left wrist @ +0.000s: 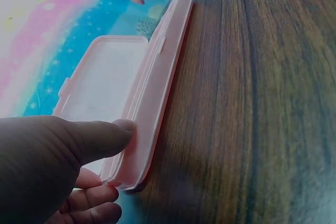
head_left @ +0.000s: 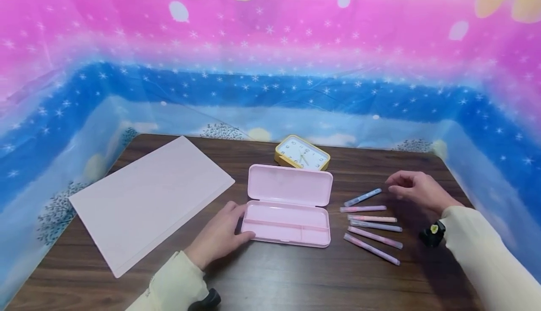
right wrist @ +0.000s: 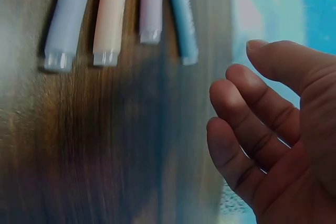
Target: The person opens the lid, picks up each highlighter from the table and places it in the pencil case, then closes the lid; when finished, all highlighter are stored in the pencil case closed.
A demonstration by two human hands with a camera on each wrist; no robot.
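A pink pencil case (head_left: 287, 241) lies on the table with its lid (head_left: 290, 185) raised and its divided compartments bare. My left hand (head_left: 221, 232) grips its left end, thumb (left wrist: 107, 139) on the front wall and fingertips at the end. Several slim capped pens (head_left: 375, 226) lie in a loose column right of the case, pastel purple, pink, peach and grey-blue. Farthest back is a blue pen (head_left: 362, 197). Just right of it, my right hand (head_left: 421, 191) hovers with relaxed, slightly bent fingers and nothing in them.
Left of the case lies a large pale pink board (head_left: 152, 207). A yellow-framed clock (head_left: 304, 152) sits directly behind the raised lid. Patterned cloth (head_left: 270, 85) stands around the back and sides of the dark wooden table (head_left: 296, 283).
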